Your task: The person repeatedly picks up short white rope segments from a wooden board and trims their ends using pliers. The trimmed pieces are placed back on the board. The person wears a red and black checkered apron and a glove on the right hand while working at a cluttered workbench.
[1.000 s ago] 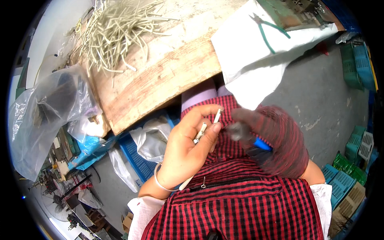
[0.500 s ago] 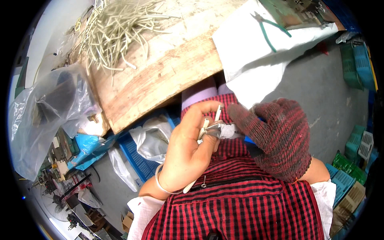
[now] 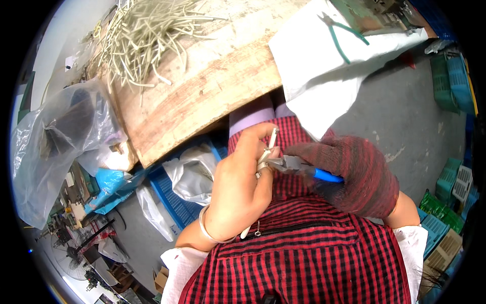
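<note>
Pliers (image 3: 293, 163) cross the pale cords (image 3: 274, 138) from the right

We hold the pale cords in our left hand (image 3: 235, 185), in front of the checked apron (image 3: 304, 248) and short of the table (image 3: 217, 96). Our left fingers are closed on them, thumb side toward the right. One end sticks up past the fingertips, its long axis running away from us with a slight lean to the right. Another piece sits lower, just beside it, slanting the same way; the small shiny bits around it are too fine for us to make out.

Our gloved right hand (image 3: 354, 175) wraps its fingers around the blue handle of the pliers. Their long axis runs leftward, tip a little farther from us than the handle, so it lies roughly square to the cords. This crossing is the relation that counts most, we judge: the tip is at the lower piece, just right of our left fingers, and seems to touch it. We cannot tell whether the jaws bite. Our left hand is the nearer one to the cords, since the right reaches them only through the tool.

Beyond, a heap of similar cords (image 3: 147, 45) lies on the table.
</note>
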The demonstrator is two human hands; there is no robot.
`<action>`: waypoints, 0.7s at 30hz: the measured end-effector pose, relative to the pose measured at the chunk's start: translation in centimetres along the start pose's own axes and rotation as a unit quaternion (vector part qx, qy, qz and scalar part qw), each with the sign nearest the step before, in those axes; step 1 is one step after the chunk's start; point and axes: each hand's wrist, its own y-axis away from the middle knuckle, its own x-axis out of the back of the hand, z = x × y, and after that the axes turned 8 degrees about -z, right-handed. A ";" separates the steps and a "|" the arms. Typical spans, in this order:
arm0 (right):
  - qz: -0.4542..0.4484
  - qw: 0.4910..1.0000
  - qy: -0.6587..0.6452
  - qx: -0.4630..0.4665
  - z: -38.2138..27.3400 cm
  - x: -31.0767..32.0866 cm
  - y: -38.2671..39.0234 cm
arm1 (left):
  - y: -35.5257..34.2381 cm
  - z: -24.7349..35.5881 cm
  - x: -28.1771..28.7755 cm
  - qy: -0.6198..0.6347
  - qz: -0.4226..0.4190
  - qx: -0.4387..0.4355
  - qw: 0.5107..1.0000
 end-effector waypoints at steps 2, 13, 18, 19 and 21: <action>-0.012 0.997 -0.082 0.006 1.0 -0.7 0.4 | -0.1 0.0 0.0 0.012 -0.013 0.026 1.000; 0.066 0.996 0.066 -0.009 0.1 0.3 -0.2 | -0.1 -0.1 0.0 0.280 -0.038 0.035 0.959; 0.064 0.995 0.045 -0.064 0.2 1.0 -0.1 | 0.0 -0.3 1.1 0.413 -0.075 0.059 0.906; 0.060 0.995 0.046 -0.060 0.2 1.0 -0.1 | 0.1 -0.2 1.1 0.417 -0.069 0.065 0.904; 0.057 0.995 0.062 -0.047 0.2 0.8 -0.2 | 0.1 0.7 0.9 0.407 -0.031 0.096 0.908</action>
